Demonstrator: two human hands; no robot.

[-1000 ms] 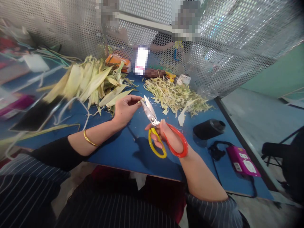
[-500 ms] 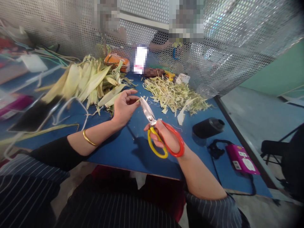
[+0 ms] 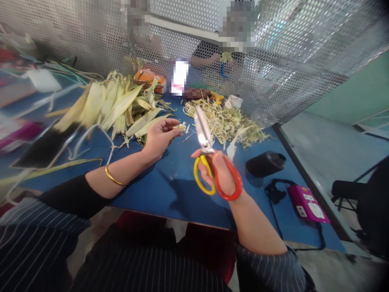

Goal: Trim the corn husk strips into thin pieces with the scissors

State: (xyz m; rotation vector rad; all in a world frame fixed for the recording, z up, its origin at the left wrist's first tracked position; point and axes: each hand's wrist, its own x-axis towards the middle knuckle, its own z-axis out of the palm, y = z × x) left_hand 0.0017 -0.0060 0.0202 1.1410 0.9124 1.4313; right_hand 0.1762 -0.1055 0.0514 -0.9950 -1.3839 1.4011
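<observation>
My left hand (image 3: 162, 137) pinches a small pale piece of corn husk (image 3: 181, 127) between thumb and fingers, over the blue table. My right hand (image 3: 221, 172) grips a pair of scissors (image 3: 205, 138) with one red and one yellow handle; the blades look closed and point away from me, apart from the husk piece. Beyond the left hand lies a bundle of long corn husks (image 3: 117, 101). Behind the blades spreads a heap of cut husk strips (image 3: 240, 125). A few loose snippets lie between the hands.
A bright phone (image 3: 180, 76) stands against the perforated metal screen (image 3: 188, 42). An orange packet (image 3: 149, 79) sits behind the husks. On the right are a black spool (image 3: 265, 164) and a purple power strip (image 3: 308, 204) with a cable. A white wire frame (image 3: 91, 134) is at left.
The scissors have moved right and away from the left hand, and their blades have come together. The left hand has turned slightly, showing the pale husk piece in its fingertips.
</observation>
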